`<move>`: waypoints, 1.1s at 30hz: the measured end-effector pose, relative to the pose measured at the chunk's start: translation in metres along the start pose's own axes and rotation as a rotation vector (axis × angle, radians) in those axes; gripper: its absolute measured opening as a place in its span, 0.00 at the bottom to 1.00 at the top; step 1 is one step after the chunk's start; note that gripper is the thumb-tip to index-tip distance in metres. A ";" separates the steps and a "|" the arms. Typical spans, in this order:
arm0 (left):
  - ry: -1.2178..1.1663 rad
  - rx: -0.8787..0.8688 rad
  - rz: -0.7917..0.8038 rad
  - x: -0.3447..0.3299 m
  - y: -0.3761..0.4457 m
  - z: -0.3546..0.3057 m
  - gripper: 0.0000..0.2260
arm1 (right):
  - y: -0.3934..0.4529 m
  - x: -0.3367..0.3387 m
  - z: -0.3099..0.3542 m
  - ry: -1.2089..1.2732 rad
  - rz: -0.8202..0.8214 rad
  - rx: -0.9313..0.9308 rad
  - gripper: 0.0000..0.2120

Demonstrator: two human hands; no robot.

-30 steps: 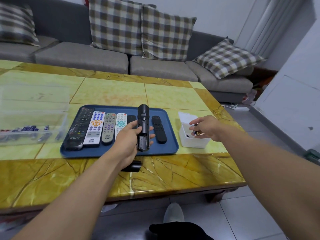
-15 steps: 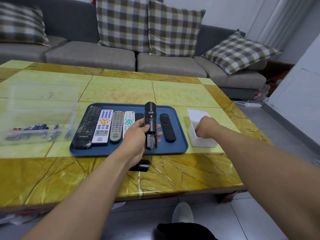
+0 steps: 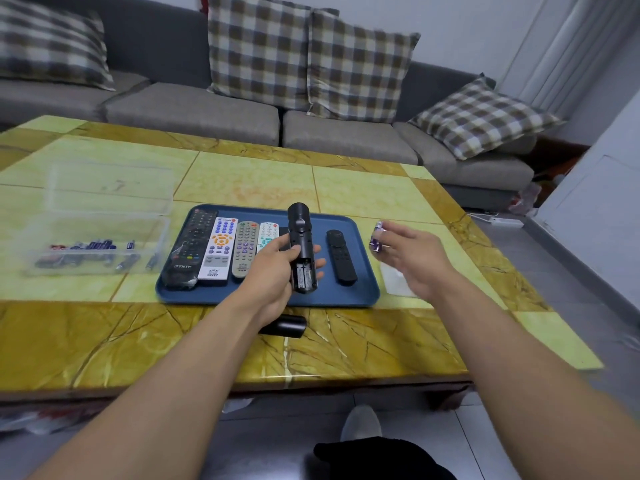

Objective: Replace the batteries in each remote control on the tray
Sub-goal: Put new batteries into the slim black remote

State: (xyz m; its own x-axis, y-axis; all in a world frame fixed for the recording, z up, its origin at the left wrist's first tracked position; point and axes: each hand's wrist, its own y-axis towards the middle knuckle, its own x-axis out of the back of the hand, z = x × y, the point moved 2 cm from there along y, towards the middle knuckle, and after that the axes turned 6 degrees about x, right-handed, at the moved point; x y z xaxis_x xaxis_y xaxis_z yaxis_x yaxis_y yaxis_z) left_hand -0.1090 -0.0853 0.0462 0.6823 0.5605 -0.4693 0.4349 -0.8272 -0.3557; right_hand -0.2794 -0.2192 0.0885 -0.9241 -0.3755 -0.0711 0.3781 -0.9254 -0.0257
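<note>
My left hand [image 3: 273, 271] holds a black remote [image 3: 300, 249] upright over the blue tray [image 3: 360, 289], its open battery bay facing me and looking empty. My right hand [image 3: 410, 256] hovers right of the tray, pinching purple batteries [image 3: 375, 239] in its fingertips. Several remotes lie side by side on the tray: a large black one [image 3: 188, 252], a white one with coloured buttons [image 3: 219, 249], a grey one [image 3: 245, 249], a white-teal one [image 3: 267, 235] and a slim black one [image 3: 341, 256]. The black battery cover [image 3: 287, 326] lies on the table in front of the tray.
A small white container [image 3: 394, 282] stands right of the tray, mostly hidden by my right hand. A clear plastic box [image 3: 93, 251] with several batteries sits at the left, its lid [image 3: 110, 188] behind it. A grey sofa with checked cushions lies beyond the table.
My right hand came up out of the white container with purple batteries pinched in its fingers and moved left toward the held remote. The left hand kept the remote in place.
</note>
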 end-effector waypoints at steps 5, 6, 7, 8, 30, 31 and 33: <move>-0.035 -0.025 -0.078 0.013 0.001 -0.007 0.14 | -0.027 -0.067 -0.023 0.788 0.243 -0.415 0.17; -0.045 -0.035 -0.095 0.016 0.002 -0.010 0.14 | -0.029 -0.078 -0.026 0.835 0.250 -0.450 0.18; -0.051 -0.046 -0.109 0.023 0.002 -0.014 0.14 | -0.030 -0.091 -0.030 0.846 0.260 -0.476 0.18; -0.050 -0.056 -0.113 0.025 0.002 -0.017 0.13 | -0.031 -0.097 -0.031 0.826 0.265 -0.478 0.18; -0.114 -0.024 0.005 0.043 0.002 -0.025 0.15 | -0.043 -0.132 -0.028 -0.614 0.314 0.489 0.08; -0.124 -0.026 0.006 0.044 0.002 -0.026 0.15 | -0.042 -0.132 -0.029 -0.656 0.315 0.506 0.09; -0.139 -0.024 0.004 0.044 0.001 -0.026 0.15 | -0.039 -0.133 -0.033 -0.692 0.346 0.524 0.09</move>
State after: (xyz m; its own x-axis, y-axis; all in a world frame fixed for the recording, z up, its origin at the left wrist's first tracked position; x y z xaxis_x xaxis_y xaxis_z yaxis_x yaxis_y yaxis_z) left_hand -0.0630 -0.0624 0.0459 0.5964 0.5560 -0.5790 0.4477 -0.8290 -0.3350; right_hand -0.1698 -0.1314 0.0658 -0.6565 -0.4248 0.6234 0.7203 -0.5984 0.3508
